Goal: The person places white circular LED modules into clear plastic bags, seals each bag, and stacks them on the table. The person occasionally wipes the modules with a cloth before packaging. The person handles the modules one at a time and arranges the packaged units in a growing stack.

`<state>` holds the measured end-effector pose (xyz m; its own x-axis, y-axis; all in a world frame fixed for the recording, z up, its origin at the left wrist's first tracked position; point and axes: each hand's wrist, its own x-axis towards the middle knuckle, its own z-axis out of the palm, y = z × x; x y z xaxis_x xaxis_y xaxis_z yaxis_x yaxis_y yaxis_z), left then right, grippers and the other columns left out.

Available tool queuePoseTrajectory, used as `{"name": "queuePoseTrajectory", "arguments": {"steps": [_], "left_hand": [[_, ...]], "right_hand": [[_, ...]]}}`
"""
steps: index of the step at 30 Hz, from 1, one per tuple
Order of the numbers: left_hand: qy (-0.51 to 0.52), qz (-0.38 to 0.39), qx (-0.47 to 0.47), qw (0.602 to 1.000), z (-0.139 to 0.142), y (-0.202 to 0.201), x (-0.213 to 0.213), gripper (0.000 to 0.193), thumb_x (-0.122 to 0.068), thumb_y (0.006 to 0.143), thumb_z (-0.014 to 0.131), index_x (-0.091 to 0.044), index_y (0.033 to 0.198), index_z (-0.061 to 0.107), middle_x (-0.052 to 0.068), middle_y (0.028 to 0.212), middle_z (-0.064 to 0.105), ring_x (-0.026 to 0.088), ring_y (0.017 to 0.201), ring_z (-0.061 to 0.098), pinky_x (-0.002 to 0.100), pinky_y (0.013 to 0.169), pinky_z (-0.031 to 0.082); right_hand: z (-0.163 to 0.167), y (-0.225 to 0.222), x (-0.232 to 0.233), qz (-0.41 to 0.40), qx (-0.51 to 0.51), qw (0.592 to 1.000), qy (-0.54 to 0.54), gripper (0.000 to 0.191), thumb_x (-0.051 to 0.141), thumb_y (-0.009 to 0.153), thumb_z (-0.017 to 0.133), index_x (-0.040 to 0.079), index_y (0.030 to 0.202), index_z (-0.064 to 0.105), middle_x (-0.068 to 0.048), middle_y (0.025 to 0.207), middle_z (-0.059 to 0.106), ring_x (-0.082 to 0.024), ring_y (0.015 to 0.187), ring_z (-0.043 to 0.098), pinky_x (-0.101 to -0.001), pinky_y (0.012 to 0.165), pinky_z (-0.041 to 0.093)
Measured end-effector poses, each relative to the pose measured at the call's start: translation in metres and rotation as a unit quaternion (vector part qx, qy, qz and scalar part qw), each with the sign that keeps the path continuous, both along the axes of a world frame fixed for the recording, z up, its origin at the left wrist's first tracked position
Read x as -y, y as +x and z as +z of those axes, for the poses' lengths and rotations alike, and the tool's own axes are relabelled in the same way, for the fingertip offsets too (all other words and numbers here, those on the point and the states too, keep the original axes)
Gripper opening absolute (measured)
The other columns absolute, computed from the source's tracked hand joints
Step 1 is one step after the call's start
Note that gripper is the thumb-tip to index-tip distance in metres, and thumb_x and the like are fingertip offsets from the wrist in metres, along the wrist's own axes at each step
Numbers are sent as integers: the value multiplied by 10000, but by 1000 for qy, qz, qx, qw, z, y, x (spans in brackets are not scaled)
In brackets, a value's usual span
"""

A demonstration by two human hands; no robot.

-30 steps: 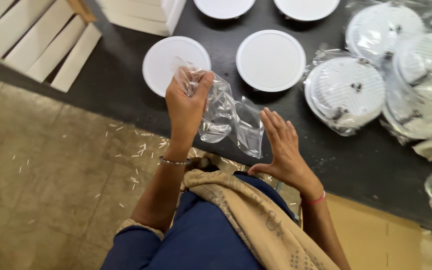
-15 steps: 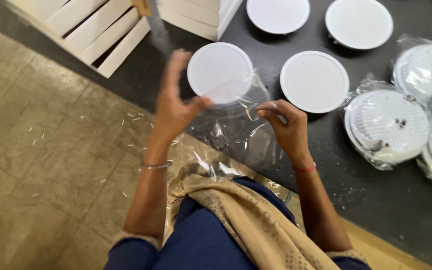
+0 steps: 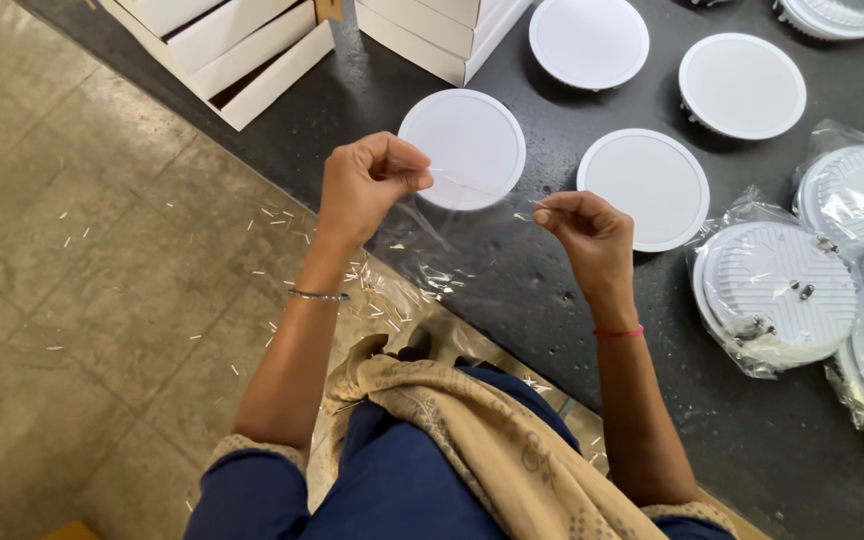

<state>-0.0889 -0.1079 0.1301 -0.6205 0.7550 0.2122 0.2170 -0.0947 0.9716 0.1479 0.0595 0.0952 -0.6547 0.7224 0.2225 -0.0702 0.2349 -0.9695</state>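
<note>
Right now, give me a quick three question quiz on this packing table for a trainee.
1. True or false: both hands grip the clear plastic bag.
2. How many unwrapped white round lamps lie face up on the dark table? A two, B four, C six.
3. Fill in: the wrapped lamps lie on the person's ____ side.

Key: 1 true, the left hand and right hand stretch it between them. 2 B. 3 right.
</note>
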Motion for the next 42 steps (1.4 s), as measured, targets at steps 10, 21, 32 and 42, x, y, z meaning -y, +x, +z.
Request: {"name": "queuePoseTrajectory", "arguments": {"steps": [10, 21, 32, 42], "left_hand": [[9, 72, 20, 997, -24, 35, -11, 90, -108, 947, 754, -28, 904, 748, -25, 694, 685, 20, 644, 616, 189, 573, 500], [162, -257, 289, 908, -26, 36, -6, 282, -313, 1031, 640, -49, 964, 710, 19, 978, 710, 93, 1053, 688, 294, 1043, 521], [210, -367, 513, 747, -17, 37, -31, 206, -197, 1125, 604, -9, 1041, 617, 285, 1308, 726, 130, 688, 677, 231, 591, 591], [84, -340, 406, 844, -119, 123, -25, 216, -162, 1103, 552, 3, 1242, 548, 134, 1097, 655, 88, 737, 628, 174, 633, 585]], "right_hand": [[-13, 7, 3, -43, -2, 998, 44, 157, 139, 1042, 689, 4, 981, 739, 18, 776, 655, -55, 734, 574, -203, 681, 472], [0, 18, -14, 199, -206, 891, -351, 258, 305, 1002, 571, 97, 873, 653, -5, 932, 684, -124, 976, 692, -304, 961, 577], [-29, 16, -12, 555, -176, 639, -503, 258, 213, 1128, 553, 1, 1277, 555, -181, 1078, 666, -199, 838, 703, -308, 677, 604], [-14, 8, -4, 215, -301, 913, -175, 706, 232, 1076, 698, 189, 1664, 310, -101, 1533, 456, -233, 1285, 521, -467, 1130, 485]]}}
